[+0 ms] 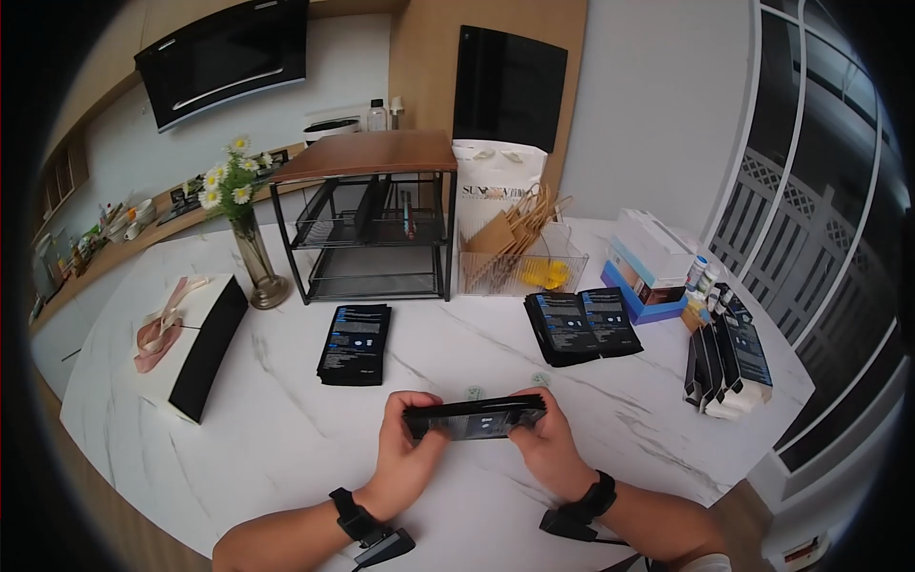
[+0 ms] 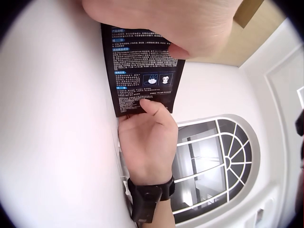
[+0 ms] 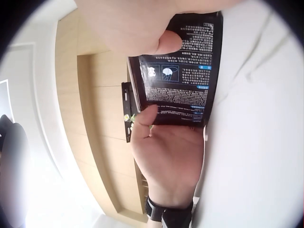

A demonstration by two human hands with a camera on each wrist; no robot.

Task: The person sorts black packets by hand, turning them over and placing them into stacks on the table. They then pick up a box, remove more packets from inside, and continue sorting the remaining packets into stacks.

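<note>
Between both hands a stack of black printed sachets [image 1: 481, 421] stands on its long edge, close over the marble-patterned table. My left hand [image 1: 405, 459] grips one end, thumb on the face towards me and fingers behind. At the other end my right hand [image 1: 555, 456] grips it the same way. Small white and blue print and two little pictures cover the near sachet [image 2: 142, 80] in the left wrist view. The right wrist view shows the same printed face [image 3: 183, 83], with several layered edges along one side. Most fingers are hidden behind the stack.
Beyond the hands lie a sachet pile [image 1: 355, 345] and a double pile [image 1: 583, 326]. Black boxes [image 1: 729, 357] stand at right, a white-and-black box with ribbon [image 1: 195, 348] at left. Behind are a vase [image 1: 255, 262], a rack [image 1: 376, 153], a clear bin [image 1: 524, 272] and a blue-purple box [image 1: 643, 291].
</note>
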